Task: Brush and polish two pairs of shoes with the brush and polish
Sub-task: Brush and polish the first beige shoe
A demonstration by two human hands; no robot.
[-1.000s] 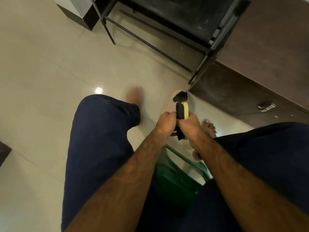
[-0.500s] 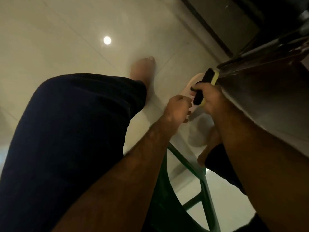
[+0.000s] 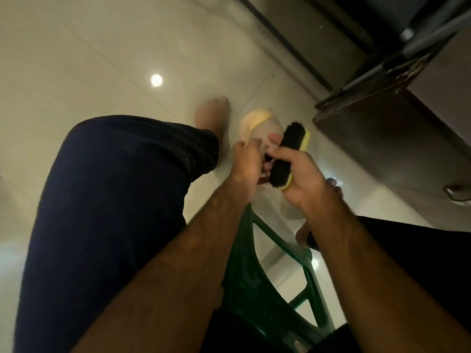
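Brush [image 3: 279, 173] sits in the right hand [image 3: 303, 182], whose fingers [image 3: 285, 152] are curled tight round its body, above the floor between the knees. It is an oblong block with dense black bristles on one face and a smooth yellow back on the other. Its long axis runs from near the wrist up and away to the right, and the bristles face left, just beside the shoe [image 3: 257, 123]. The left hand [image 3: 244, 161] grips that shoe at its near end, fingers bent over the edge. Which fingertips go inside cannot be told. The shoe is pale cream, rounded and soft-looking, with a yellowish band at its far end, which points away from the person. Below the forearms shows a glossy green plastic chair [image 3: 254, 253], standing on shiny pale tiles [image 3: 89, 59].
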